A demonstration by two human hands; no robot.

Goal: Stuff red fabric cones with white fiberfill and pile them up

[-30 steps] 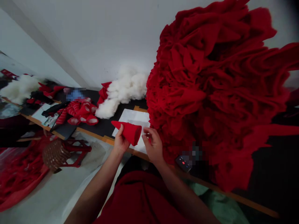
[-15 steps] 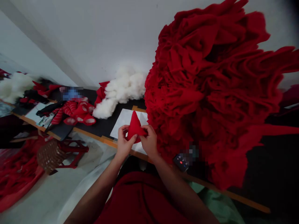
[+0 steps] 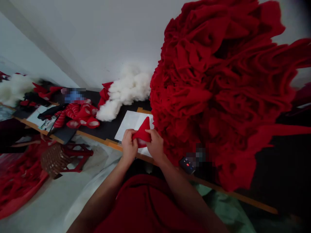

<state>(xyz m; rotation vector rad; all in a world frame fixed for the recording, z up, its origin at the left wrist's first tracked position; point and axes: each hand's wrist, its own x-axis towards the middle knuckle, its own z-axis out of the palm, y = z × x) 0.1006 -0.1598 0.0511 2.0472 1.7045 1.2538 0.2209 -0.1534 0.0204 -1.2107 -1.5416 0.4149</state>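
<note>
My left hand and my right hand both grip the wide end of a small red felt cone. The cone's tip points up and away from me. The hands hold it just above the near edge of the table, over a white sheet of paper. Fingers of both hands are closed on the cloth.
A huge heap of red felt pieces fills the table to the right. White stuffing lies at the back. Red striped toys lie to the left. A small remote-like device sits near the edge. A wicker stool stands on the floor.
The cone lay sideways in my left hand a second ago. Both hands have since closed on its wide end and turned its tip upward, tilting it slightly right.
</note>
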